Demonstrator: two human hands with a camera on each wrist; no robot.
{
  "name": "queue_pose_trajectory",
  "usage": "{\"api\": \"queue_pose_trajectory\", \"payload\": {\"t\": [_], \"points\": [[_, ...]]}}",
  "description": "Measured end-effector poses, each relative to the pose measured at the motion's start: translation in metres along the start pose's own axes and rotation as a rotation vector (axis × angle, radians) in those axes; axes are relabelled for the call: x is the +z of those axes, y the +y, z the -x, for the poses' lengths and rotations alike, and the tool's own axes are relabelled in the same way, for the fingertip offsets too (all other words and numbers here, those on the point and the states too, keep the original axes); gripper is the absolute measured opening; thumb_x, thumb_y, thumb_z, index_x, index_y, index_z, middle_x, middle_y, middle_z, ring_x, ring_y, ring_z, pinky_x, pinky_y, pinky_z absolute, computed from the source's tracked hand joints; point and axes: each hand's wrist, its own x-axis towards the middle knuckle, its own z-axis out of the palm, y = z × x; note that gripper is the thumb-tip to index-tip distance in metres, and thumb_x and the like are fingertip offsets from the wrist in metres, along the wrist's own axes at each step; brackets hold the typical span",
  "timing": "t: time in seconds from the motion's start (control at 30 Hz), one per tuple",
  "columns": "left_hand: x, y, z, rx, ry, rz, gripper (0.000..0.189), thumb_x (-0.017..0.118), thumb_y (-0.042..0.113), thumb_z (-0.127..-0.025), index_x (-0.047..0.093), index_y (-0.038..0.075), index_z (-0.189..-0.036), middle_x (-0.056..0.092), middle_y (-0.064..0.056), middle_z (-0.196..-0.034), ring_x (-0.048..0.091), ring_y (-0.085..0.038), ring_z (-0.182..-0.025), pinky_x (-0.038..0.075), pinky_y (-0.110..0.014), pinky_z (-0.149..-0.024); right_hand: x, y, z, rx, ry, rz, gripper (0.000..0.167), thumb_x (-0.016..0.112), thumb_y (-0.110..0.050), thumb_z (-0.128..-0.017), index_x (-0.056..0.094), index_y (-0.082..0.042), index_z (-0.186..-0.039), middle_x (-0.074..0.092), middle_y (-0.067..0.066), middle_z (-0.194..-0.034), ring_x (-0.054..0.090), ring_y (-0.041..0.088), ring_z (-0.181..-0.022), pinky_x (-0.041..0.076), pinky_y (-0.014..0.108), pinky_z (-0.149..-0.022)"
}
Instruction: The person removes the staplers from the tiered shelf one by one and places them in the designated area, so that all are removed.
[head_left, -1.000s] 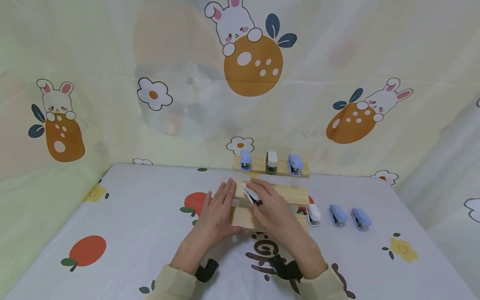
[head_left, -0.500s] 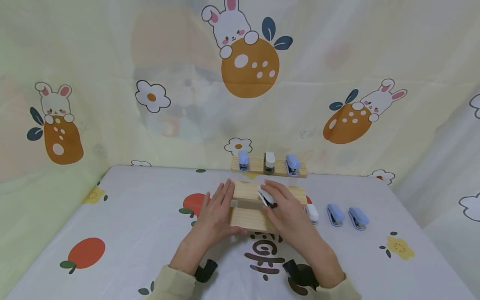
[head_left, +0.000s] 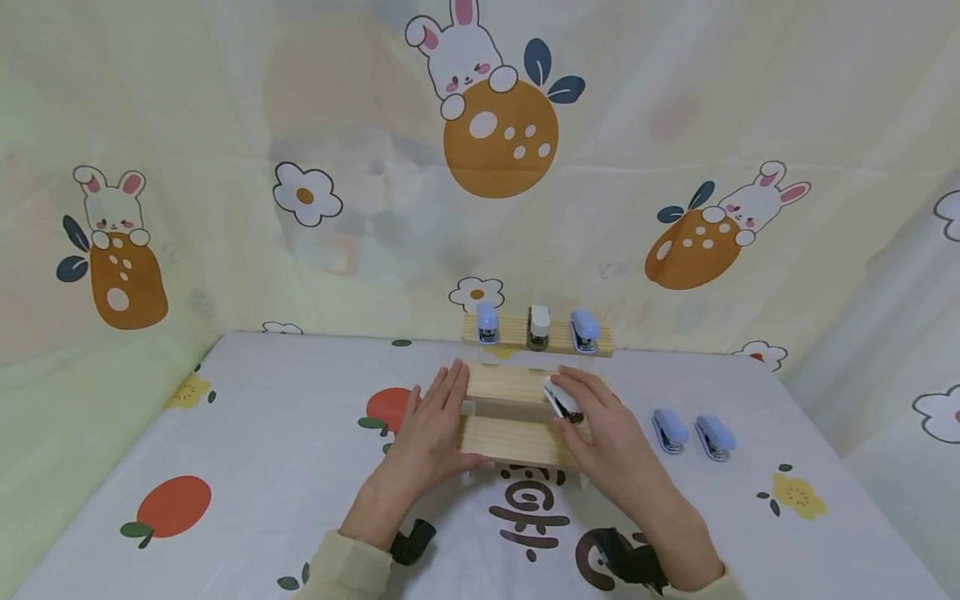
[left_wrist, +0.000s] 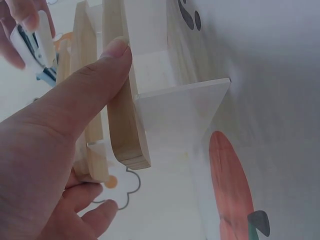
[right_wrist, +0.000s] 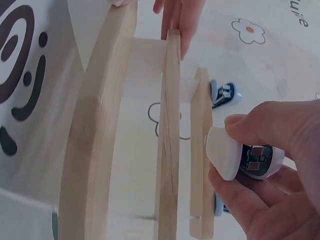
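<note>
Pinched between thumb and fingers of my right hand is a white mini stapler, tilted close over the right part of the middle wooden shelf. In the right wrist view its dark underside and metal parts face the camera. My left hand grips the left end of the tiered rack. Its thumb presses on the front shelf, while the fingers lie at the end of the middle one. On the back shelf stand a blue stapler, a white stapler and another blue stapler.
Two blue staplers lie on the tablecloth to the right of the rack. Clear panels hold up the shelves. A printed curtain hangs directly behind the table.
My right hand has carried the white stapler rightward along the middle shelf. It now hides the white stapler that lay on the table beside the rack. My left hand stays put.
</note>
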Motion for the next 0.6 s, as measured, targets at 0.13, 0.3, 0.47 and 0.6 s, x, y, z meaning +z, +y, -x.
{"api": "queue_pose_trajectory", "payload": {"t": [0.13,0.3,0.47,0.6], "points": [[0.001,-0.001,-0.001,-0.003,0.001,-0.016,0.129,0.092,0.047,-0.061,0.017,0.008,-0.159,0.019,-0.006,-0.167,0.019,-0.027,-0.154,0.018,-0.058,-0.123,-0.006,0.004,0.004,-0.015,0.009,0.014,0.055,0.076,0.006,-0.081,0.057,0.001,-0.132,0.055,0.017,-0.138,0.06,0.035,-0.122,0.054,0.049,-0.094],[0.002,-0.002,-0.001,-0.013,-0.002,-0.031,0.13,0.092,0.048,-0.061,0.016,0.009,-0.159,0.018,-0.006,-0.167,0.02,-0.027,-0.154,0.018,-0.058,-0.123,-0.015,0.01,0.009,-0.029,0.027,0.036,0.055,0.075,0.007,-0.08,0.057,0.002,-0.131,0.056,0.017,-0.136,0.062,0.035,-0.117,0.057,0.049,-0.088],[0.002,-0.002,-0.001,-0.009,-0.005,-0.038,0.13,0.092,0.049,-0.062,0.016,0.008,-0.159,0.018,-0.006,-0.167,0.019,-0.028,-0.154,0.018,-0.057,-0.123,-0.023,0.017,0.017,0.01,0.017,0.063,0.055,0.075,0.007,-0.08,0.057,0.001,-0.132,0.056,0.017,-0.136,0.061,0.036,-0.118,0.055,0.05,-0.089],[0.001,-0.001,-0.001,-0.01,-0.01,-0.035,0.129,0.091,0.049,-0.062,0.016,0.009,-0.159,0.017,-0.005,-0.167,0.019,-0.027,-0.154,0.018,-0.057,-0.123,-0.032,0.024,0.023,0.036,0.019,0.092,0.058,0.078,0.007,-0.077,0.058,0.0,-0.131,0.057,0.018,-0.134,0.063,0.037,-0.115,0.056,0.051,-0.086]]}}
